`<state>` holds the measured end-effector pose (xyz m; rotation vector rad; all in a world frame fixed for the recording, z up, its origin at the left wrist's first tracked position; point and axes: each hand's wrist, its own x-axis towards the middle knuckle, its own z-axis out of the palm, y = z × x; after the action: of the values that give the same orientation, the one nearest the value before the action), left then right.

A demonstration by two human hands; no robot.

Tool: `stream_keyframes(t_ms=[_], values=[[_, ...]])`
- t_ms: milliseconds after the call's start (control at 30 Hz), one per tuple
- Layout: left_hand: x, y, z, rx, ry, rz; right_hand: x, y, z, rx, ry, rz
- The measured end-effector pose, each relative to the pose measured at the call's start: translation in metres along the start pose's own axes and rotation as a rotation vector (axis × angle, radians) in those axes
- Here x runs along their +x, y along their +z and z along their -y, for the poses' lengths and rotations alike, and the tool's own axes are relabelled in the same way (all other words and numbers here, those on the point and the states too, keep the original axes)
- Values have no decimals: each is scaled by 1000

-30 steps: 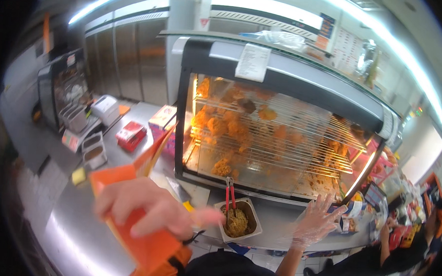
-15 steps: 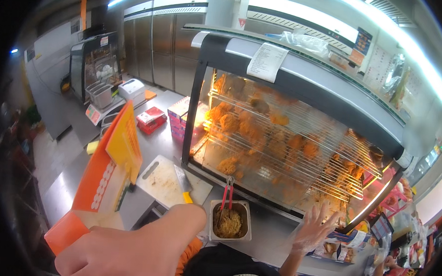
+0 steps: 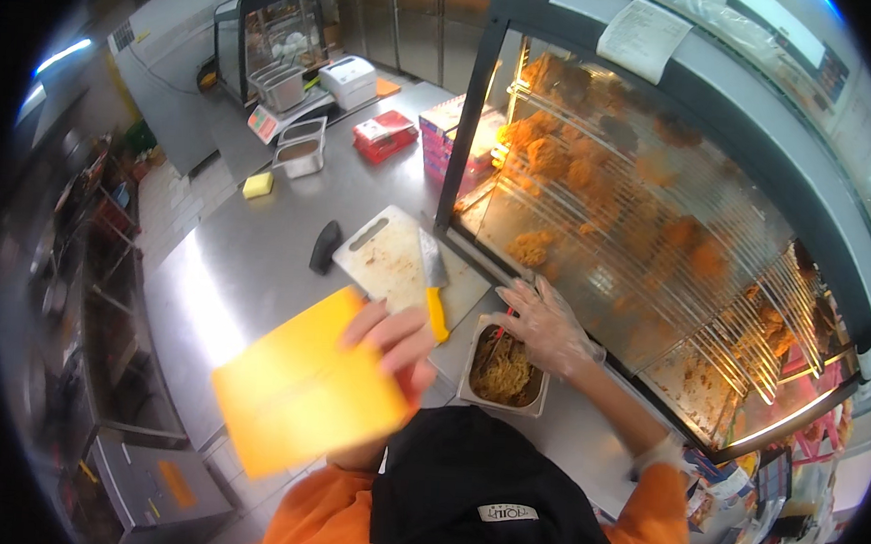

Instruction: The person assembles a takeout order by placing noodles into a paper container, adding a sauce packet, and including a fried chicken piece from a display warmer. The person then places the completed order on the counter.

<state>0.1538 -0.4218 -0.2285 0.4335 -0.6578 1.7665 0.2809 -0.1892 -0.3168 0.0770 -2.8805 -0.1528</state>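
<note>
My left hand (image 3: 397, 344) grips a yellow-orange cardboard food carton (image 3: 306, 388), its flat face turned up over the counter's near edge. The carton is slightly smeared by motion. A clear plastic glove covers my right hand (image 3: 549, 327), whose fingers close round the top of red-handled tongs (image 3: 500, 336). The tongs stand in a square metal tin (image 3: 540, 396) of brownish shredded food (image 3: 504, 374). Left of the tin, a white cutting board (image 3: 382, 259) bears a knife with a yellow handle (image 3: 437, 314).
A lit glass display cabinet (image 3: 616, 213) with fried food on wire racks stands at the right. A black object (image 3: 325, 247) lies by the board. Farther back are a red package (image 3: 383, 136), a stack of boxes (image 3: 447, 145), metal tins (image 3: 300, 147) and a yellow block (image 3: 258, 186).
The carton has turned and moved from upright at left to a flatter pose nearer my body. My right hand has gone from spread in the air to the tongs. The view has shifted.
</note>
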Motion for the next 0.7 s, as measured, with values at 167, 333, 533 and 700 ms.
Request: stream_keyframes(t_ms=[167, 333, 533, 700], values=[[-80, -135, -58, 281, 139, -735, 44, 49, -8, -425, -316, 610], [-162, -210, -67, 324, -61, -1104, 51, 16, 8, -303, -152, 1052], [-168, -252, -70, 360, 30, -991, 20, -58, 6, 48, 257, 816], [-168, -238, -68, 215, -191, -969, -30, 4, 39, 198, 252, 838]])
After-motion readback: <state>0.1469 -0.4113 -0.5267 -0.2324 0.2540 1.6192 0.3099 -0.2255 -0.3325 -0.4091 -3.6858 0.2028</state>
